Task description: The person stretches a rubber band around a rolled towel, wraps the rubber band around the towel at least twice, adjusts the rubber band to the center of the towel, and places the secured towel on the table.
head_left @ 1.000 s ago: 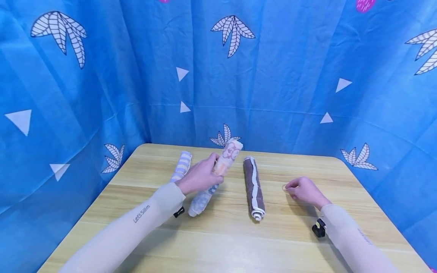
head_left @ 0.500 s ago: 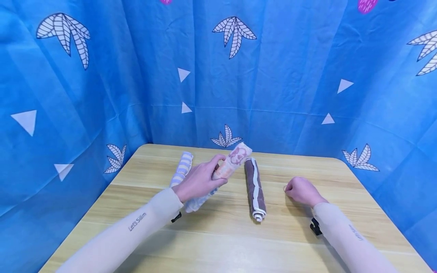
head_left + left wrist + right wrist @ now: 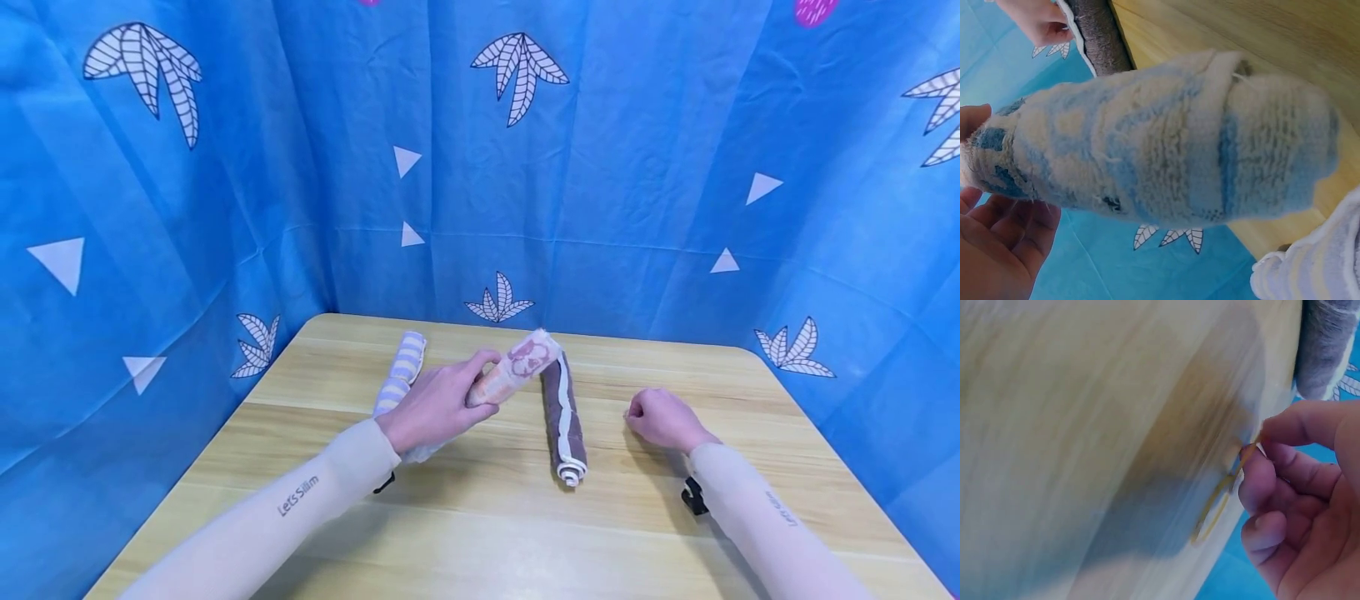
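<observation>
**Blue curtain (image 3: 637, 125) stands around a pale wooden table (image 3: 495, 533)**

The curtain, printed with white leaves, white triangles and touches of pink, lines the back and both sides. The table in front of it has rounded far corners. Two long sleeves reach over it from the near side, the left sleeve (image 3: 262, 521) marked with dark lettering, the right sleeve (image 3: 765, 508) with fainter lettering.

Right of the table's middle lies a brown rolled towel (image 3: 553, 408) with a white edge along its length. A patterned rolled towel (image 3: 517, 367), pinkish toward its far end and blue and white toward the other, slants between the sleeves; its far end overlaps the brown roll in the head view, and whether the two touch cannot be told. A striped rolled towel (image 3: 401, 367), lilac and cream, lies on the left, partly hidden.

The person's left hand (image 3: 438, 408) holds the patterned roll, thumb on one side and fingers on the other. The right hand (image 3: 663, 419), low near the table and well apart from the left, pinches narrowly with thumb and index finger. A small black device (image 3: 694, 497) sits at the right wrist. The pinch holds a thin yellow band (image 3: 1231, 480), its loop extending past the fingertips.
</observation>
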### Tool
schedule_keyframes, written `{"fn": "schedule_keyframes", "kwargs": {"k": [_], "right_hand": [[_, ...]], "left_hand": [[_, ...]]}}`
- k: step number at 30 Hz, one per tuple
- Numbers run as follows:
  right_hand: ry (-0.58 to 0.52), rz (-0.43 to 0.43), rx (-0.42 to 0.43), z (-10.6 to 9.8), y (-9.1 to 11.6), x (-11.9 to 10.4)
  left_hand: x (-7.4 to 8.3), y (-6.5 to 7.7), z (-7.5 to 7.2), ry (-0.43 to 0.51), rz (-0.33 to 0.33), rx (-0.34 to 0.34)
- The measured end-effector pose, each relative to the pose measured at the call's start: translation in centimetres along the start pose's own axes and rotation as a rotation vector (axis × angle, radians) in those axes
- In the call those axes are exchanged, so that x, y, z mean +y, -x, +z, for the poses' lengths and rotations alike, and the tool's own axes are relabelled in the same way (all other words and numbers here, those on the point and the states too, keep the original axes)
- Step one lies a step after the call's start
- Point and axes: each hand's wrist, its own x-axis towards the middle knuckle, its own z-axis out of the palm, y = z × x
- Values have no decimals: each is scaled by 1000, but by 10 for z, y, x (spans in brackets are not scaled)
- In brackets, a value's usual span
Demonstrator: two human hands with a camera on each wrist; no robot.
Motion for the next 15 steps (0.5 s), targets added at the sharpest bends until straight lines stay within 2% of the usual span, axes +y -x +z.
{"fn": "schedule_keyframes", "kwargs": {"k": [3, 10, 12, 15], "right_hand": [[-72, 10, -29, -1, 1, 1], [-385, 58, -102, -5, -3, 3], [-415, 71, -120, -6, -3, 3], [-388, 66, -156, -6, -1, 3]], "left_hand": [[-2, 2, 2, 10, -7, -7], [-5, 1, 4, 11, -8, -11], [-5, 1, 4, 4, -4, -14], [-7, 1, 6, -14, -3, -23]]}}
